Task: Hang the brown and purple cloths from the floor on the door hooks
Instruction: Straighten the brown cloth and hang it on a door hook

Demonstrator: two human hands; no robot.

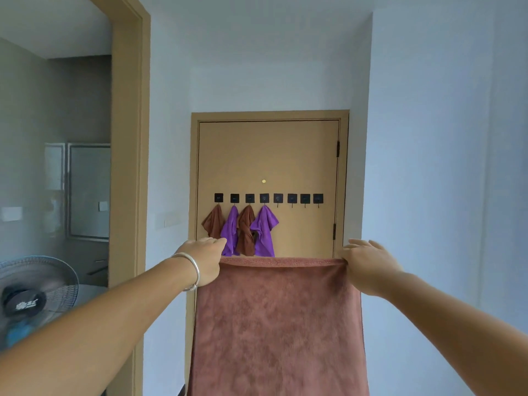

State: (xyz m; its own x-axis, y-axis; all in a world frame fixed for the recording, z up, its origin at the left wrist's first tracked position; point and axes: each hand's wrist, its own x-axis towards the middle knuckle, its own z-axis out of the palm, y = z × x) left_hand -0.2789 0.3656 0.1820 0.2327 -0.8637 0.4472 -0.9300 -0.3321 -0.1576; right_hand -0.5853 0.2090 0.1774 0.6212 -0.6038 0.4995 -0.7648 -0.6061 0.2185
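A tan door (268,155) carries a row of eight black hooks (292,198); the four leftmost hold two brown cloths (214,222) and two purple cloths (264,230) in alternation, and a standing fan (34,295) sits at the lower left. A large brown towel (278,324) hangs spread in front, hiding the door's lower part. The left hand (204,260) and right hand (368,265) each pinch a top corner of it, fingers closed on the hem.

Held cloth (278,324): plain dusty reddish-brown, lower centre.
Door (268,161): tan, frame the same tan.
Hooks (268,198): black squares.
Hung cloths: brown (213,222), purple (231,231), brown (245,232), purple (264,230).
Walls (428,138): pale bluish-white.
Bracelet (192,270): silver.
Fan (34,295): blue-grey, lower left.
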